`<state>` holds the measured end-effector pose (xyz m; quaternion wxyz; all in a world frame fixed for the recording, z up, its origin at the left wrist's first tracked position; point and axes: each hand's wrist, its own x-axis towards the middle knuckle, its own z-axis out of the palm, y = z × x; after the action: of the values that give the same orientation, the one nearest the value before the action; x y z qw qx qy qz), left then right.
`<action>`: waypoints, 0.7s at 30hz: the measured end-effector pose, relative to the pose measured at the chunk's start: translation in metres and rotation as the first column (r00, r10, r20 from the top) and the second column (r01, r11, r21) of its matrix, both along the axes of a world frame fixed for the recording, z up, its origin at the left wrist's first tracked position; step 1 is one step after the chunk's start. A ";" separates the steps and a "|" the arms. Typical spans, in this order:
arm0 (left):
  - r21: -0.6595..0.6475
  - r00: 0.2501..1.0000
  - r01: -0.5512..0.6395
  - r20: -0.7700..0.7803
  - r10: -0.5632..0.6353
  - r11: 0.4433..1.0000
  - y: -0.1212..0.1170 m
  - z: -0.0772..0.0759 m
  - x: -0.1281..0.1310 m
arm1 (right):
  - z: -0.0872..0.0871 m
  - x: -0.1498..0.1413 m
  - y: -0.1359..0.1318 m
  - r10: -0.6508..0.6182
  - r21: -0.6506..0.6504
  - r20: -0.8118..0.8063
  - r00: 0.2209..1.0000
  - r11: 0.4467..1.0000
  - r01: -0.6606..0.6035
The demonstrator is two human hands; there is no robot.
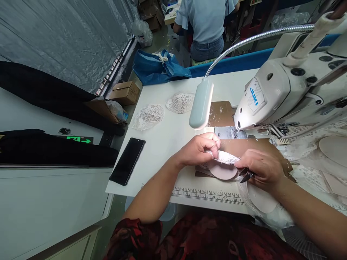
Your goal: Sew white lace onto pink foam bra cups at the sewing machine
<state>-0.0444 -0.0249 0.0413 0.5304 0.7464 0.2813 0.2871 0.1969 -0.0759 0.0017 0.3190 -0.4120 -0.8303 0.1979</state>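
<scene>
My left hand is closed, its fingertips pinching one end of a strip of white lace fabric. The other end lies in the closed fingers of my right hand, so the strip is stretched between both hands. Dark thread snips stick out from under my right hand, blades towards the left. Just below the strip is a smooth pale pink bra cup, partly covered by the fabric. A sewing machine stands behind my hands, its needle plate just beyond them.
Two lace cups lie on the white table, left of the lamp. A phone rests near the left edge. More lace and cups are piled at right. A printed ruler runs along the front. Another person sits beyond.
</scene>
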 end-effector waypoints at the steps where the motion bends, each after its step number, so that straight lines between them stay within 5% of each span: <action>1: -0.006 1.000 0.005 -0.002 -0.005 1.000 0.000 0.000 0.000 | 0.001 -0.001 0.000 0.000 -0.016 -0.008 1.000 1.000 0.000; 7: -0.070 0.999 0.036 -0.011 -0.037 0.997 0.000 -0.009 0.005 | 0.015 -0.015 0.005 -0.135 -0.174 -0.068 0.988 0.977 0.122; 13: -0.339 0.996 0.020 -0.075 -0.048 0.941 0.009 -0.008 -0.010 | 0.026 -0.017 0.012 -0.229 -0.490 -0.071 0.971 0.856 0.166; 17: -0.512 0.987 0.039 -0.114 -0.112 0.858 0.018 -0.002 -0.030 | 0.028 -0.011 0.015 -0.292 -0.556 -0.065 0.954 0.805 0.208; 21: -0.522 0.982 -0.041 -0.177 -0.062 0.852 0.022 0.004 -0.040 | 0.029 -0.007 0.015 -0.290 -0.578 -0.037 0.956 0.787 0.216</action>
<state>-0.0841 -0.0030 0.0450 0.6861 0.5991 0.3932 0.1252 0.1898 -0.0608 0.0310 0.2565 -0.5826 -0.6490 0.4165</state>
